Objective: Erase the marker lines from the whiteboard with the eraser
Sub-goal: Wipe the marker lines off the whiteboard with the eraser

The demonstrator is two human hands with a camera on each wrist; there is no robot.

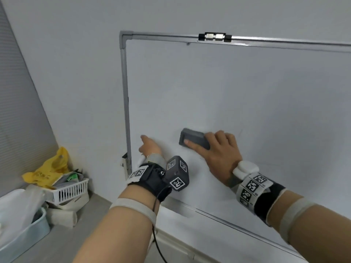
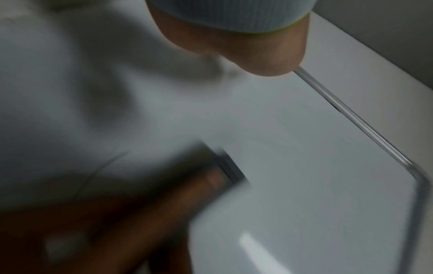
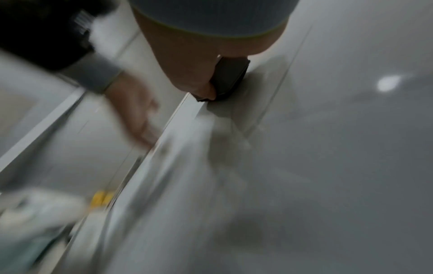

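Note:
A whiteboard [image 1: 237,88] with a grey metal frame hangs on the wall. My right hand [image 1: 218,150] grips a dark grey eraser [image 1: 193,138] and presses it flat against the lower left part of the board. The eraser [image 3: 230,77] also shows under my right palm in the blurred right wrist view. A faint thin marker line [image 1: 240,132] shows just right of that hand. My left hand [image 1: 150,145] rests with straight fingers on the board near its left frame [image 1: 125,103] and holds nothing. In the left wrist view only my left hand's heel [image 2: 257,50] and the board frame [image 2: 356,118] show.
A black clip [image 1: 215,37] sits on the board's top rail. At the lower left, on a ledge, stand a white basket [image 1: 70,189], a yellow bag [image 1: 51,168] and a pale blue bin [image 1: 24,236]. The board's bottom rail [image 1: 237,227] runs under my arms.

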